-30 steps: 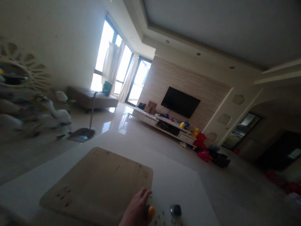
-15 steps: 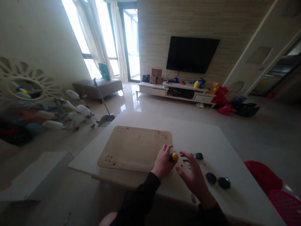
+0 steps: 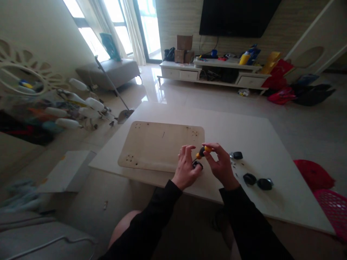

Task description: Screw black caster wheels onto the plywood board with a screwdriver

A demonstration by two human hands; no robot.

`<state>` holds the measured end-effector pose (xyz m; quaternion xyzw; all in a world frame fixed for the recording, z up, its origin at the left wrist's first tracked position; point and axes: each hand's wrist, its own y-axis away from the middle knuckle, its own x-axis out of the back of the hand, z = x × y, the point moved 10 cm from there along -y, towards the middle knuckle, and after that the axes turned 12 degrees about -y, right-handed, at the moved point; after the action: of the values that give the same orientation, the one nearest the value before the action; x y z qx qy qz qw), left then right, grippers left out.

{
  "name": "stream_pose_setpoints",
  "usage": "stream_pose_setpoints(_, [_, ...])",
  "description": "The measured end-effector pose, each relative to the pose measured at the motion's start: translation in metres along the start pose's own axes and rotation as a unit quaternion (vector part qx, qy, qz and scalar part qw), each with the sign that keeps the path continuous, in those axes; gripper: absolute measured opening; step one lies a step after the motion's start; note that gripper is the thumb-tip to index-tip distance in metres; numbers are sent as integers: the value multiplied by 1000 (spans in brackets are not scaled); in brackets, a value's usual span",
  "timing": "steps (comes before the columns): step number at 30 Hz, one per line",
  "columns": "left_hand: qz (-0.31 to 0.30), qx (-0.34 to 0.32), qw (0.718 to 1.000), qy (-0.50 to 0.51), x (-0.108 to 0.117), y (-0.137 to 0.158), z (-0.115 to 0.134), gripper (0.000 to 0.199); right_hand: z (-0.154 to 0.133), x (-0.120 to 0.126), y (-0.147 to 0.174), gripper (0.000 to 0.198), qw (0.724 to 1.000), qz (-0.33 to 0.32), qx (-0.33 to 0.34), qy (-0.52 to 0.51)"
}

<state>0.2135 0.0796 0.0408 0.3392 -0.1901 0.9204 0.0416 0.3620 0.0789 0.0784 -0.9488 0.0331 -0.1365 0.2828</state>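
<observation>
A pale board point(image 3: 157, 148) with rounded corners and small hole clusters lies flat on the white table. My left hand point(image 3: 185, 169) is closed around a black caster wheel point(image 3: 198, 165) at the board's near right corner, with some fingers raised. My right hand point(image 3: 220, 162) pinches the handle of a yellow-and-black screwdriver point(image 3: 202, 151) from the right. The screwdriver slants down to the caster, and its tip is hidden by the left hand. Right of this hand lie several small screws point(image 3: 234, 168) and more black casters point(image 3: 238, 155).
The white table point(image 3: 235, 126) reaches beyond the board on every side. Two casters point(image 3: 264, 184) lie close together on its right part. Off the right edge are a red stool point(image 3: 311, 175) and a pink basket point(image 3: 332, 209). A white box point(image 3: 67, 169) stands at the left.
My right hand, open and apart before, has closed on the screwdriver handle. The screwdriver, earlier pointing its handle end at me by my left hand, now leans to the right. The view has tilted down.
</observation>
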Motion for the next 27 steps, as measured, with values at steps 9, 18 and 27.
stream_pose_setpoints(9, [86,116,974,177,19,14,-40,13,-8,4,10,21,1000,5,15,-17])
stream_pose_setpoints(18, [21,-37,985,170,23,-5,-21,72,-33,-6,14,39,997,-20,61,30])
stream_pose_setpoints(27, [-28,-60,994,87,-14,-21,-13,45,-64,-15,5,44,977,-92,149,119])
